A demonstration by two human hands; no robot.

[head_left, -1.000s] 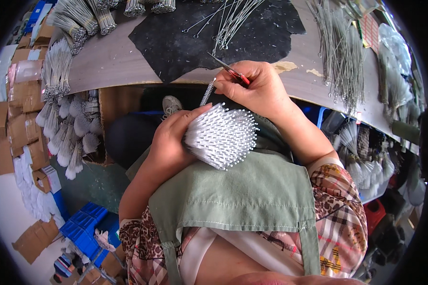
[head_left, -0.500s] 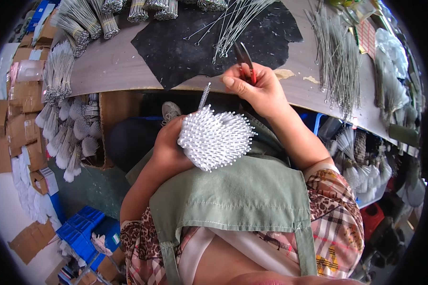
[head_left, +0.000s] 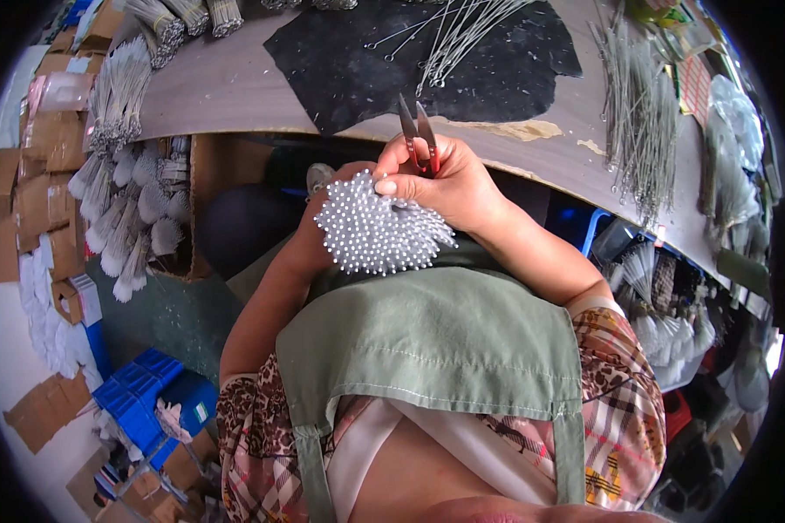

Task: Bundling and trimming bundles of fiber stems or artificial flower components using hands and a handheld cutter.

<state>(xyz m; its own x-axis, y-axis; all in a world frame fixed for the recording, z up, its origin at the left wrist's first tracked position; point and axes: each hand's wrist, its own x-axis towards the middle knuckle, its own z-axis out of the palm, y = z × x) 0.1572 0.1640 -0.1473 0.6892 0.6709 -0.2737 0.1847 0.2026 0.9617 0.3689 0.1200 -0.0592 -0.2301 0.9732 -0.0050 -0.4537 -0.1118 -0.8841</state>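
A thick bundle of small wire brushes [head_left: 382,234] stands tip-up in front of my apron, its many white tips forming a rounded top. My left hand [head_left: 312,228] is wrapped round the far left side of this bundle, with most of its fingers hidden behind the brushes. In my right hand [head_left: 455,187] are red-handled thread snips [head_left: 418,138], their two blades pointing away and spread apart. The thumb and a fingertip of that hand touch the bundle's tips at its upper edge; whether they pinch a single brush is too small to tell.
Ahead stands a table [head_left: 218,96] with a black mat [head_left: 349,74] carrying loose looped wires [head_left: 471,39]. Tied wire bundles [head_left: 122,91] lie at its left, more loose wires [head_left: 641,122] at its right. Below left are a cardboard box [head_left: 208,174] and blue crates [head_left: 139,392].
My right hand has come down and left from above the mat's edge to the bundle's top. The single brush that stuck up from the bundle no longer shows. The view has shifted slightly.
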